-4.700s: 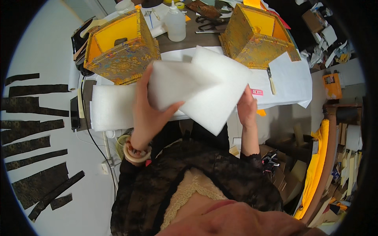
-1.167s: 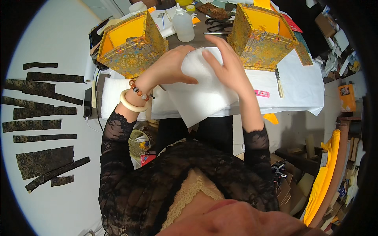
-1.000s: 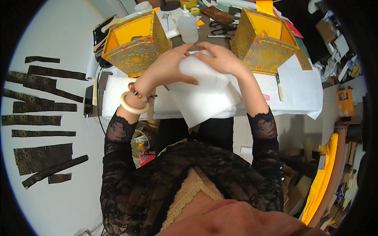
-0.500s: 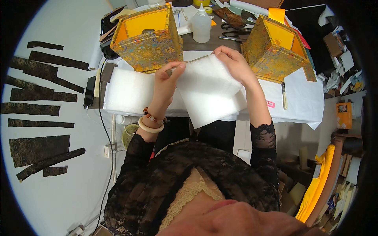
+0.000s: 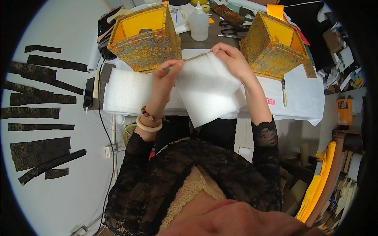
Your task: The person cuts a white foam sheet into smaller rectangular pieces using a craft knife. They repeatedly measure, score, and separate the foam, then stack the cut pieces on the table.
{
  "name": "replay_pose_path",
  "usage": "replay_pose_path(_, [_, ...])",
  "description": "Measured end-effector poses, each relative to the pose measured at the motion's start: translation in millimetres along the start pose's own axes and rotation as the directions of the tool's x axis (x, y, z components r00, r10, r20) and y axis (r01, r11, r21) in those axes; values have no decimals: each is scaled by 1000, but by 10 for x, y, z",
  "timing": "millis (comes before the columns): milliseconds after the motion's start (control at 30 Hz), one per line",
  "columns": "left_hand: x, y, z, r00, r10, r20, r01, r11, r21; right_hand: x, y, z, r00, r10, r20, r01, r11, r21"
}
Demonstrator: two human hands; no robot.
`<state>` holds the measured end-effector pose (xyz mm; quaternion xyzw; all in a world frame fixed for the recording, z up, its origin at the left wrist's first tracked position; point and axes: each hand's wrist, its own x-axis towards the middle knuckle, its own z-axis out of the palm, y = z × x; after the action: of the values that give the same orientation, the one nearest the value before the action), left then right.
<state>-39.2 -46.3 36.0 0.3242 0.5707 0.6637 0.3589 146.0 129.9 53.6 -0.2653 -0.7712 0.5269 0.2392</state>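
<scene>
A white foam sheet (image 5: 209, 84) hangs between my hands above the table, its lower corner drooping over the front edge. My left hand (image 5: 165, 76) pinches its upper left corner between thumb and fingers. With the thumb on the near side, my right hand (image 5: 232, 63) grips the upper right edge. A thin greyish strip shows along the top edge between the hands; what it is I cannot tell. To the left lies more white foam (image 5: 128, 92). Two gold brocade boxes stand behind, a left box (image 5: 143, 51) and a right box (image 5: 271, 55), both with yellow linings.
A white squeeze bottle (image 5: 199, 25) stands between the boxes, with black scissors (image 5: 228, 29) to its right. A light-handled knife (image 5: 285, 94) and a pink object (image 5: 270, 101) lie on the white table cover (image 5: 301, 104). Dark patterned strips (image 5: 35, 113) are at far left.
The view has shifted slightly, so the boxes and bottle sit a little higher and further left. Both hands keep their hold on the foam sheet, almost unmoved.
</scene>
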Motion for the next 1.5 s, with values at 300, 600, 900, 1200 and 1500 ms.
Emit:
replay_pose_path(300, [267, 871, 271, 656, 195, 729, -747, 310, 589, -12, -36, -9, 1000, 7, 17, -7, 1000, 0])
replay_pose_path(600, [354, 713, 547, 706, -122, 698, -624, 358, 694, -66, -159, 16, 998, 28, -60, -30, 999, -28])
replay_pose_path(900, [363, 669, 548, 611, -110, 784, -757, 209, 619, -132, 40, 21, 964, 109, -242, -48, 969, 244])
replay_pose_path(1200, [306, 658, 526, 622, -30, 782, -755, 244, 609, -1423, 687, -947, 324, -92, -942, -95, 987, -129])
replay_pose_path(1500, [256, 791, 760, 688, -166, 707, -658, 269, 703, -1889, 1485, -1483, 576, -64, -815, -717, 440, -541])
